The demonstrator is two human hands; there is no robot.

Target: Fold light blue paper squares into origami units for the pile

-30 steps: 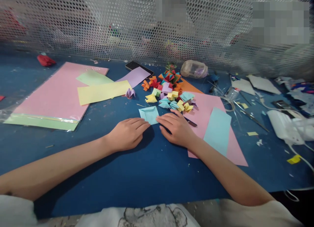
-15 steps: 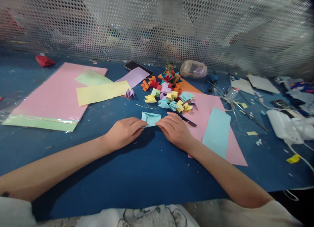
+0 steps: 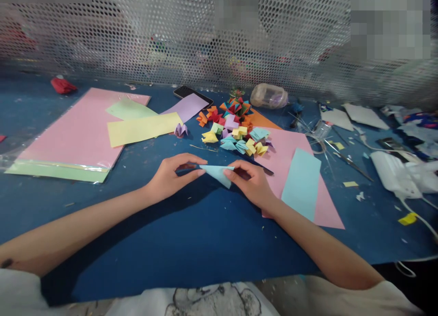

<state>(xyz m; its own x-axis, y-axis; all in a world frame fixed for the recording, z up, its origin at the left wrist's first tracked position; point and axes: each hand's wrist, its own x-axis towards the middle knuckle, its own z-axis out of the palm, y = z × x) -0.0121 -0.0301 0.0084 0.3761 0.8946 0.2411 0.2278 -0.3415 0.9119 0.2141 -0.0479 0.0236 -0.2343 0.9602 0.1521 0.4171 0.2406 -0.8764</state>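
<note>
A small light-blue piece of folded paper [image 3: 219,173], now roughly triangular with a point facing down, is held between both hands above the blue table [image 3: 191,252]. My left hand [image 3: 174,175] pinches its left corner between thumb and fingers. On the other side, my right hand [image 3: 249,179] grips the right part, its thumb lying on the near face. Just beyond the hands lies a heap of folded paper pieces [image 3: 236,132] in several colours. A dark slim tool [image 3: 262,166] sticks out beside my right hand, partly hidden by it.
Pink sheets in a clear sleeve [image 3: 75,129] lie at left, with a yellow strip [image 3: 143,129] over their edge. A light-blue strip [image 3: 301,183] rests on a pink sheet [image 3: 330,211] at right. Farther back are a phone [image 3: 191,95], a plastic jar [image 3: 268,96] and a perforated metal screen [image 3: 191,38].
The light-blue paper went from a flat rectangle with folded edges to a triangular shape pointing down. Both hands turned, and their thumbs now show on the near side.
</note>
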